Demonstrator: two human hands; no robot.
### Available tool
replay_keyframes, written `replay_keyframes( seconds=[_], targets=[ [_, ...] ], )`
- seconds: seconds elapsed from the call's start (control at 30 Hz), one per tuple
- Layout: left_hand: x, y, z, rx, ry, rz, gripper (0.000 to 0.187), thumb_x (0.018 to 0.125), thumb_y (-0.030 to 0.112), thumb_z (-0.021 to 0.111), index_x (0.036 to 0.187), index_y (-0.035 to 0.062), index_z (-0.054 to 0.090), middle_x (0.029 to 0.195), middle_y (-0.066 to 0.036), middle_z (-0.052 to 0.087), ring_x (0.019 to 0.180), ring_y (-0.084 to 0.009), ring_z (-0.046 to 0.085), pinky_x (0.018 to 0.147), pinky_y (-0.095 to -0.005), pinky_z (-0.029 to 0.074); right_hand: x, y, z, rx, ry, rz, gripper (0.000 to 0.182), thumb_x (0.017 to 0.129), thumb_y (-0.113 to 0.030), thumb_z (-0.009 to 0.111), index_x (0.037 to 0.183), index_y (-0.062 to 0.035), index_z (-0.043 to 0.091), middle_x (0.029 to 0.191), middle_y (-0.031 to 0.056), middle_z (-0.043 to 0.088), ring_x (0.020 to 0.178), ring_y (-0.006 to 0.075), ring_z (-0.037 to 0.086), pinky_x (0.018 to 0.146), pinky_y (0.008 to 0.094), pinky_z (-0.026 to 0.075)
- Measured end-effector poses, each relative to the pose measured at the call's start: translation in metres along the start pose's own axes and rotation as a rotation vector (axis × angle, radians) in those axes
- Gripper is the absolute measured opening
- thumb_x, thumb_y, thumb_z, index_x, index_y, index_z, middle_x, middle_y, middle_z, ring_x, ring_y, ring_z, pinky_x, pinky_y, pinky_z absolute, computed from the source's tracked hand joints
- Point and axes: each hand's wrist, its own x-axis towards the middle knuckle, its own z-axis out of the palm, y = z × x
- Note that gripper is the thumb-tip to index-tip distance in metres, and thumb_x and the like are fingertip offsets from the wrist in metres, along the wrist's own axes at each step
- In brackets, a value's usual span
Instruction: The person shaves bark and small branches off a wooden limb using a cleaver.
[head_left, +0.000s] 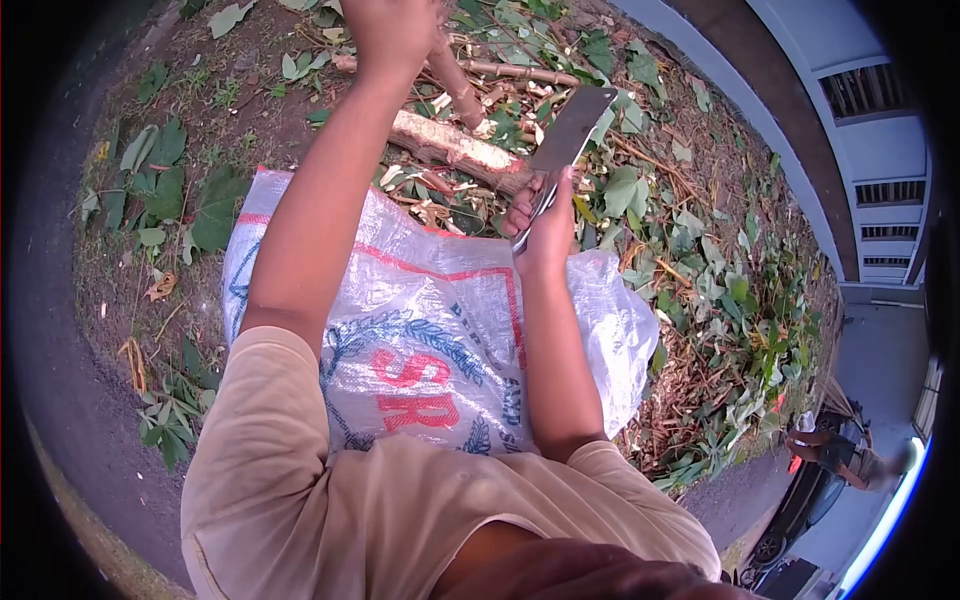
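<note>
At the top of the frame, the left hand point(392, 35) seems closed around a stick point(459, 85), though the picture's edge cuts off part of it. The stick slants down to a thick log point(450, 150) at upper middle, maybe so the log can be a firm base. I can't tell if the 2 touch. Just beside the log, the right hand point(545, 225) grips a big knife point(572, 130), which points up, likely for safety. A sack point(430, 300) lies spread in the middle, perhaps to keep dirt off.
</note>
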Motion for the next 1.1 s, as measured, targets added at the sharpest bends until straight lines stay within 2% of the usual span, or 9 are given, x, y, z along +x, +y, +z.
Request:
replay_keyframes(
  seconds=[0.27, 0.33, 0.4, 0.7, 0.9, 0.93, 1.03, 1.07, 1.1],
  targets=[
    [-0.004, -0.004, 0.001, -0.073, -0.039, 0.021, 0.038, 0.1, 0.026, 0.074, 0.076, 0.0177, 0.045, 0.059, 0.009, 0.039, 0.043, -0.0054, 0.038, 0.041, -0.0248, 0.031, -0.031, -0.047, 0.027, 0.079, -0.031, -0.801, 0.054, 0.105, -0.067, 0.041, 0.096, -0.0144, 0.041, 0.067, 0.0002, 0.036, 0.052, 0.0113, 0.033, 0.051, 0.0259, 0.031],
    [-0.001, -0.005, 0.004, -0.039, -0.009, 0.036, 0.036, 0.099, 0.026, 0.074, 0.078, 0.0179, 0.046, 0.059, 0.009, 0.04, 0.043, -0.0057, 0.038, 0.041, -0.0248, 0.032, -0.01, 0.026, 0.02, 0.063, 0.015, -0.641, 0.055, 0.103, -0.069, 0.044, 0.096, -0.015, 0.04, 0.065, 0.0, 0.035, 0.052, 0.0113, 0.033, 0.051, 0.026, 0.032],
    [0.003, -0.014, -0.001, -0.081, 0.003, 0.016, 0.035, 0.099, 0.026, 0.074, 0.08, 0.0177, 0.046, 0.059, 0.008, 0.04, 0.043, -0.006, 0.038, 0.041, -0.0249, 0.033, 0.011, 0.079, -0.003, -0.2, -0.056, 0.296, 0.054, 0.103, -0.069, 0.045, 0.093, -0.0155, 0.04, 0.064, -0.0013, 0.033, 0.051, 0.0109, 0.033, 0.048, 0.0275, 0.031],
    [-0.001, -0.018, 0.001, -0.081, -0.067, -0.019, 0.033, 0.1, 0.027, 0.072, 0.081, 0.0164, 0.048, 0.059, 0.008, 0.041, 0.043, -0.0064, 0.039, 0.041, -0.0251, 0.035, 0.008, 0.011, -0.01, 0.271, -0.194, 0.391, 0.05, 0.105, -0.063, 0.047, 0.091, -0.0153, 0.049, 0.061, -0.0031, 0.04, 0.042, 0.005, 0.036, 0.039, 0.0215, 0.03],
    [0.004, -0.019, -0.011, -0.17, -0.223, -0.081, 0.032, 0.102, 0.027, 0.07, 0.081, 0.0167, 0.049, 0.059, 0.008, 0.038, 0.044, -0.0057, 0.037, 0.041, -0.0245, 0.032, -0.039, -0.096, 0.016, 0.052, -0.378, -0.409, 0.062, 0.103, -0.074, 0.034, 0.092, -0.0135, 0.042, 0.062, 0.0008, 0.038, 0.042, 0.0086, 0.032, 0.04, 0.0228, 0.029],
    [0.008, -0.02, -0.016, -0.229, -0.297, -0.102, 0.031, 0.102, 0.025, 0.069, 0.081, 0.0169, 0.048, 0.059, 0.008, 0.038, 0.044, -0.0059, 0.036, 0.041, -0.0245, 0.031, -0.038, -0.091, 0.016, 0.054, -0.373, -0.403, 0.062, 0.103, -0.074, 0.034, 0.092, -0.0135, 0.042, 0.062, 0.0008, 0.038, 0.042, 0.0086, 0.032, 0.04, 0.0228, 0.029],
    [0.015, -0.019, -0.026, -0.265, -0.479, -0.105, 0.028, 0.103, 0.021, 0.064, 0.081, 0.0169, 0.048, 0.058, 0.007, 0.038, 0.042, -0.0066, 0.034, 0.04, -0.0249, 0.031, -0.012, -0.045, 0.016, 0.191, -0.222, -0.983, 0.064, 0.101, -0.078, 0.035, 0.096, -0.0143, 0.042, 0.067, 0.0027, 0.042, 0.052, 0.012, 0.04, 0.049, 0.0299, 0.037],
    [0.015, -0.02, -0.029, -0.305, -0.553, -0.098, 0.028, 0.104, 0.02, 0.062, 0.081, 0.0164, 0.047, 0.057, 0.007, 0.037, 0.042, -0.0068, 0.033, 0.04, -0.0252, 0.031, 0.005, -0.001, 0.013, 0.227, -0.154, -0.894, 0.064, 0.1, -0.078, 0.037, 0.097, -0.0143, 0.041, 0.068, 0.0027, 0.043, 0.051, 0.0124, 0.039, 0.048, 0.0285, 0.035],
    [0.016, -0.021, -0.027, -0.347, -0.631, -0.088, 0.027, 0.105, 0.019, 0.059, 0.081, 0.0159, 0.046, 0.056, 0.006, 0.036, 0.041, -0.007, 0.033, 0.04, -0.0255, 0.03, 0.008, 0.041, -0.001, 0.087, -0.031, -0.512, 0.061, 0.101, -0.074, 0.042, 0.095, -0.0141, 0.043, 0.066, 0.0013, 0.042, 0.05, 0.0122, 0.038, 0.046, 0.0278, 0.032]
  ],
)
